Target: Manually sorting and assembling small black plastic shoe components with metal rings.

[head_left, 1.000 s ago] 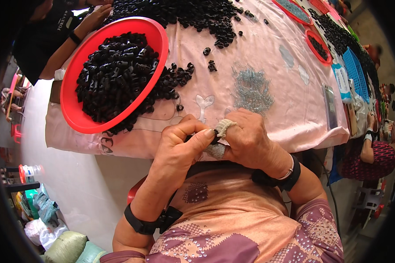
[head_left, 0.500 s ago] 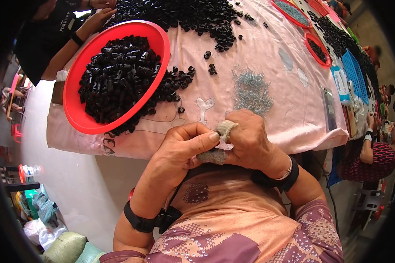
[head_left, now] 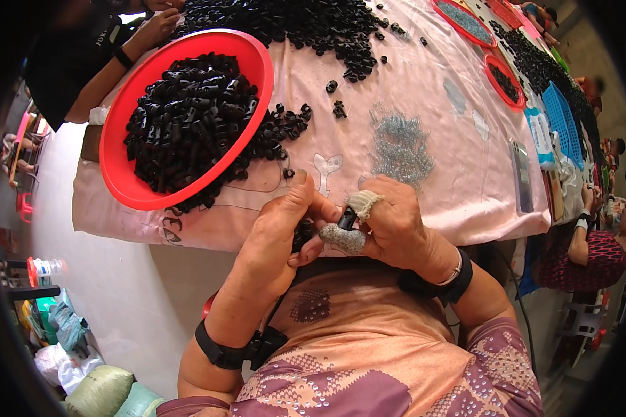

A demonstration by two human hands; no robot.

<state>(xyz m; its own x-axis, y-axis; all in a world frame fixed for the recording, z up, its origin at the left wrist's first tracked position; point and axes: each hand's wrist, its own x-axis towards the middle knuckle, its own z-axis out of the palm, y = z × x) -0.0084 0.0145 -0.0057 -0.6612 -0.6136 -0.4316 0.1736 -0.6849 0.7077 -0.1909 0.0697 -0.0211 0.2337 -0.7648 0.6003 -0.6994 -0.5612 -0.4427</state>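
Note:
My right hand (head_left: 396,221) pinches a small black plastic cord lock (head_left: 348,219) between thumb and forefinger, both wrapped in pale cloth covers. Close beside it, my left hand (head_left: 279,226) has its thumb raised and its fingers curled round several black plastic pieces (head_left: 302,233), partly hidden in the palm. Its fingertips reach toward the cord lock; whether they touch it I cannot tell. Both hands are over the near table edge. Beyond the right hand lies a heap of small metal springs (head_left: 401,149). A red basin (head_left: 268,90) full of black cord locks stands at the left.
Loose black pieces (head_left: 285,128) lie beside the basin, with a large pile (head_left: 292,24) behind. A pink cloth (head_left: 459,187) covers the table. On the right are a phone-like slab (head_left: 521,177), a blue basket (head_left: 562,125) and a small red tray (head_left: 504,83). Another person's arm (head_left: 111,73) reaches in at upper left.
My left thumb has lifted away from the right hand's fingers and the left hand has opened somewhat. The cord lock in my right hand and the pieces in my left palm now show.

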